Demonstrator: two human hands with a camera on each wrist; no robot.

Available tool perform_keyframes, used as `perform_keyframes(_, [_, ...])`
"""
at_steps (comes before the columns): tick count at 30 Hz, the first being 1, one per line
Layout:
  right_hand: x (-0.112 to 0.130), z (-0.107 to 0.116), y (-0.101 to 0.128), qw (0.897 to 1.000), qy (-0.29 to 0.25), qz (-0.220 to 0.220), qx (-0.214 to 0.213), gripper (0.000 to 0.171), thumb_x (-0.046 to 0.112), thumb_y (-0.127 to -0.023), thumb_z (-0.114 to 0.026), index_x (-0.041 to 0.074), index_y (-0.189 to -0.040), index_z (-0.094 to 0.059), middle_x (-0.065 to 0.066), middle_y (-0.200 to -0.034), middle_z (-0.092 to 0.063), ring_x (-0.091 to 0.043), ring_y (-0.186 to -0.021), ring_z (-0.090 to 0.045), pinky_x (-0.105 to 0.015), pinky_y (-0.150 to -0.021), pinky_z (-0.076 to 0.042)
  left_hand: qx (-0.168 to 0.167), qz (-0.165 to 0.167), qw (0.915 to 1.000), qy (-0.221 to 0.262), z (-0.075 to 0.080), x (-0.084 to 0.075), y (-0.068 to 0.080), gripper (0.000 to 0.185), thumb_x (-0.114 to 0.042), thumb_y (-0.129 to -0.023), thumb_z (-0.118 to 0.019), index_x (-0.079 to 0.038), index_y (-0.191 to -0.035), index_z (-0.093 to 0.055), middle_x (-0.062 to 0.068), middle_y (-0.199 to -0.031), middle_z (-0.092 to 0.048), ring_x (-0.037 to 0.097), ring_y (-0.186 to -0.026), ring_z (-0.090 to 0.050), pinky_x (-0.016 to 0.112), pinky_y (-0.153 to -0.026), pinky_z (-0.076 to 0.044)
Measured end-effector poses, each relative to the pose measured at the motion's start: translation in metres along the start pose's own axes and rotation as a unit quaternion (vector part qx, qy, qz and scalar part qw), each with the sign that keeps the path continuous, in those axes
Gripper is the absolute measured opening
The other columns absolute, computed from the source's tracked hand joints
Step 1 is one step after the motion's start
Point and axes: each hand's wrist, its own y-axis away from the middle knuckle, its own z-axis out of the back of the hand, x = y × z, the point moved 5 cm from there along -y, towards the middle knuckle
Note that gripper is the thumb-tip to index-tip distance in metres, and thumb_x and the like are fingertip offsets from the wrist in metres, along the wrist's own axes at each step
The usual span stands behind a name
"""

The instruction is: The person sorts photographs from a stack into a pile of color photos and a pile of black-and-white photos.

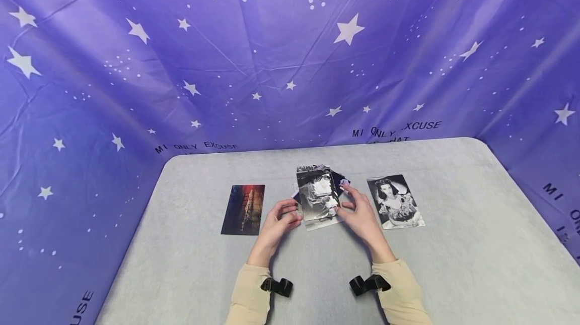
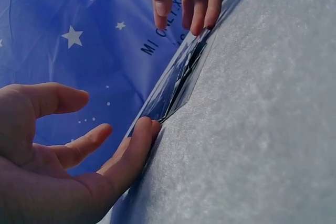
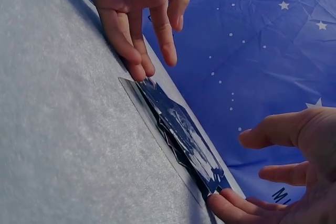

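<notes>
In the head view, a loose pile of photo prints (image 1: 315, 195) lies at the middle of the table, its edges fanned out unevenly. A black-and-white print is on top, with a dark blue one (image 1: 339, 178) sticking out at the right. My left hand (image 1: 282, 220) touches the pile's left side with its lower fingertips, thumb held apart. On the opposite side, my right hand (image 1: 360, 214) has its fingertips at the edge, fingers loosely bent. Both wrist views show the prints (image 3: 181, 127) nearly edge-on, with gaps between the layers, and neither thumb pinching them.
Left of the pile lies a dark print (image 1: 243, 210) with a red and blue picture. A black-and-white portrait print (image 1: 395, 202) lies to the right. The grey table (image 1: 181, 284) ends at a purple star-patterned cloth (image 1: 272, 53) behind and at the sides.
</notes>
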Motion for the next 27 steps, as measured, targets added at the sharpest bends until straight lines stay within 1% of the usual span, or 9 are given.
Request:
perform_keyframes(9, [0.003, 0.000, 0.005, 1.000, 0.006, -0.003, 0.006, 0.069, 0.005, -0.081, -0.071, -0.001, -0.143, -0.040, -0.033, -0.134, -0.037, -0.041, -0.107, -0.059, -0.050, -0.092, -0.046, 0.002, 0.009, 0.9999, 0.007, -0.001, 0.000, 0.000, 0.047, 0.007, -0.087, -0.052, 0.015, -0.131, -0.041, 0.030, -0.124, -0.046, 0.026, -0.090, -0.064, 0.039, -0.088, -0.052])
perform_keyframes(16, [0.007, 0.001, 0.010, 0.999, 0.035, -0.009, 0.018, 0.069, 0.008, -0.081, -0.071, 0.001, -0.143, -0.041, -0.034, -0.137, -0.034, -0.040, -0.108, -0.058, -0.052, -0.094, -0.043, 0.009, 0.013, 0.9998, 0.010, 0.000, 0.001, 0.003, 0.045, 0.003, -0.091, -0.050, 0.014, -0.133, -0.040, 0.030, -0.126, -0.045, 0.026, -0.091, -0.064, 0.038, -0.087, -0.052])
perform_keyframes(21, [0.010, 0.001, 0.015, 0.997, 0.058, -0.019, 0.037, 0.071, 0.012, -0.082, -0.071, 0.003, -0.145, -0.039, -0.035, -0.136, -0.034, -0.040, -0.110, -0.056, -0.053, -0.092, -0.045, 0.017, 0.013, 0.9997, 0.014, -0.001, -0.001, 0.004, 0.045, 0.002, -0.091, -0.049, 0.014, -0.133, -0.040, 0.029, -0.125, -0.045, 0.028, -0.092, -0.065, 0.037, -0.086, -0.053])
perform_keyframes(24, [0.011, 0.002, 0.016, 0.996, 0.072, -0.021, 0.041, 0.071, 0.014, -0.083, -0.071, 0.004, -0.145, -0.039, -0.035, -0.135, -0.036, -0.039, -0.110, -0.056, -0.054, -0.091, -0.045, 0.016, 0.021, 0.9996, 0.013, -0.003, -0.001, 0.003, 0.045, 0.003, -0.090, -0.050, 0.013, -0.133, -0.041, 0.028, -0.123, -0.047, 0.025, -0.089, -0.065, 0.033, -0.084, -0.053])
perform_keyframes(27, [0.011, 0.002, 0.016, 0.996, 0.080, -0.017, 0.038, 0.071, 0.015, -0.083, -0.070, 0.004, -0.145, -0.039, -0.033, -0.132, -0.041, -0.037, -0.106, -0.057, -0.054, -0.090, -0.045, 0.018, 0.030, 0.9993, 0.010, -0.006, 0.000, 0.001, 0.045, 0.005, -0.089, -0.050, 0.012, -0.133, -0.042, 0.024, -0.118, -0.051, 0.019, -0.084, -0.064, 0.028, -0.079, -0.054])
